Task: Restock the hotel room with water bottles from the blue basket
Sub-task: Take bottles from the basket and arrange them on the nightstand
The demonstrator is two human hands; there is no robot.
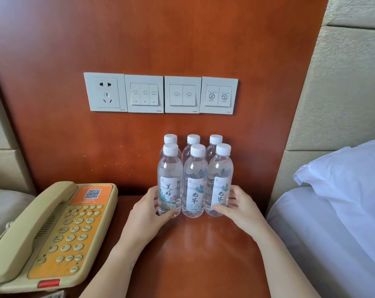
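Several clear water bottles with white caps stand upright in two tight rows on the brown wooden nightstand (195, 250), against the wall panel. My left hand (146, 214) grips the front left bottle (169, 181) low down, thumb across its base. My right hand (239, 208) grips the front right bottle (221, 179) near its base, thumb on the label. Between them stands the front middle bottle (194, 183), untouched. The three back bottles show mostly as caps. The blue basket is out of view.
A beige and orange desk telephone (53, 233) fills the nightstand's left side. White switch and socket plates (160, 93) sit on the wall above the bottles. A bed with a white pillow (343, 173) lies close on the right.
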